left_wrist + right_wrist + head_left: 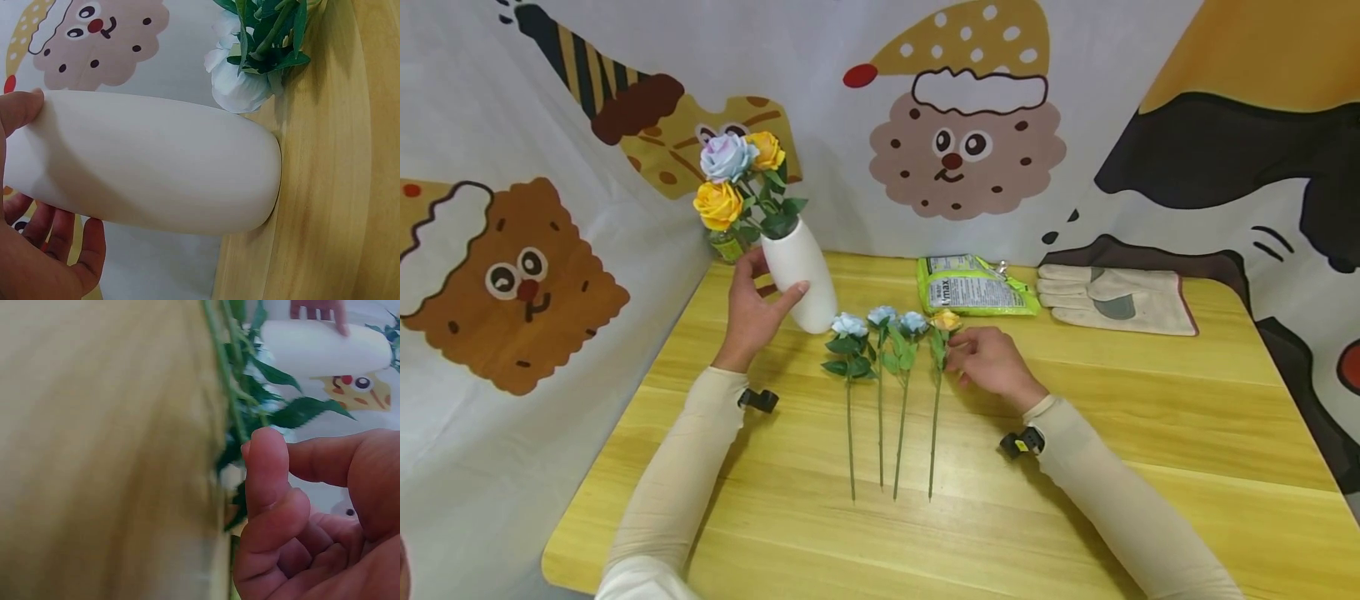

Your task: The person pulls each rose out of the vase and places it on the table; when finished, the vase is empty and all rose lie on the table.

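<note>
My left hand (758, 312) grips the upper part of a white vase (805, 275), thumb on the near side and fingers round the back. The vase's base (265, 181) is at the tabletop. Two yellow roses (718, 206) and a pale blue-lilac rose (728, 158) stand in it. To its right, several blue roses (850, 325) and a yellow rose (945, 320) lie in a row, stems toward me. At the yellow rose's leaves, my right hand (988, 364) pinches the stem between thumb and index finger (267, 462); its other fingers are curled.
Behind the row lies a bright green packet (977, 287), with a pale work glove (1116, 298) to its right. A small green-labelled jar (726, 246) stands behind the vase. A cartoon-print cloth (835, 167) hangs along the back of the wooden table (775, 508).
</note>
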The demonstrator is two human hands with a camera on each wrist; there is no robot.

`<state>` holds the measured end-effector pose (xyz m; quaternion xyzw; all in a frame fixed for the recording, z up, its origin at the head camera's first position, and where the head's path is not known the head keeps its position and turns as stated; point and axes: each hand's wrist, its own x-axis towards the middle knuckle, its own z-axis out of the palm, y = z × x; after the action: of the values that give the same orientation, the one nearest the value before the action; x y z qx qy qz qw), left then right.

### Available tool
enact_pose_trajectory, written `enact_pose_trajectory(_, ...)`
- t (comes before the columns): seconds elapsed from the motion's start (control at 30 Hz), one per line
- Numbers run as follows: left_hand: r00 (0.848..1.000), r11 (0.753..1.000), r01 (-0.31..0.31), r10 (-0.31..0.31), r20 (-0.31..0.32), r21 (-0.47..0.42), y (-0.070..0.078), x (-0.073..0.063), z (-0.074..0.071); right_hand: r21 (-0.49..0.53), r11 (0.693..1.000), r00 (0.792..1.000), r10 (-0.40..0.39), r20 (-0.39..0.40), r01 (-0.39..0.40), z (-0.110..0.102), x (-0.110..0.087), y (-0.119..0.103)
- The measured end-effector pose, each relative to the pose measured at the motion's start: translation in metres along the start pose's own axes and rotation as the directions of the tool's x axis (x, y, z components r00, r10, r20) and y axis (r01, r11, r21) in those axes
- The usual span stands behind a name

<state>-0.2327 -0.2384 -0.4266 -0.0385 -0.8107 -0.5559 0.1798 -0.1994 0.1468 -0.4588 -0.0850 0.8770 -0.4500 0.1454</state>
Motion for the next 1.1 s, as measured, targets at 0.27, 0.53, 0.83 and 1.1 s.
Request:
enact_pose_trajectory(0.27, 1.0, 1.0, 0.0, 0.0, 0.0, 0.002, -0.001, 0.001, -0.001, -0.002, 0.995, 0.99, -0.103, -0.094, 0.103, -0.012, 0.002, -0.025)
enact_pose_trajectory(0.53, 1.0, 1.0, 0.0, 0.0, 0.0, 0.007, -0.001, 0.001, -0.001, 0.06, 0.982, 0.98, -0.174, -0.094, 0.18, -0.008, 0.011, -0.064)
enact_pose_trajectory(0.83, 1.0, 1.0, -0.006, 0.006, 0.0, -0.002, 0.002, 0.0, 0.001, 0.05, 0.937, 0.935, -0.34, -0.098, 0.346, 0.017, 0.021, -0.109)
enact_pose_trajectory(1.1, 1.0, 1.0, 0.001, -0.001, -0.007, 0.007, 0.002, 0.0, 0.0, 0.019, 0.901, 0.892, -0.426, -0.148, 0.433, 0.036, 0.028, -0.148)
